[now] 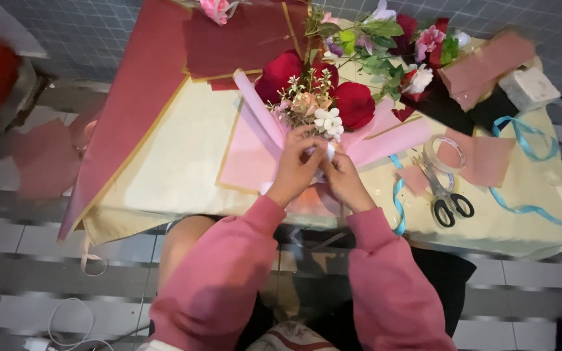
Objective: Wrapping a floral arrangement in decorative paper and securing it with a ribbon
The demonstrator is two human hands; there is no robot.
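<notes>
Left hand (pixel 296 166) and right hand (pixel 339 174) both in closed grip round the bouquet (pixel 317 104) neck, red roses, small white blooms, pink wrapping paper (pixel 255 140) fanned out, lying mid-surface (pixel 170 162), scissors (pixel 447 195) to the right.

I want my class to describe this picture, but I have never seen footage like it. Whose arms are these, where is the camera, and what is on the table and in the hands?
There is no machine here. The camera sits on a person's head and looks down, so the pink sleeves are that person's own arms. The left hand and right hand both grip the base of a bouquet of red and white flowers, wrapped in pink paper. It lies on a table with a cream cloth. To the right lie scissors, a tape roll, blue ribbon and loose flowers; dark red paper lies to the left.
</notes>
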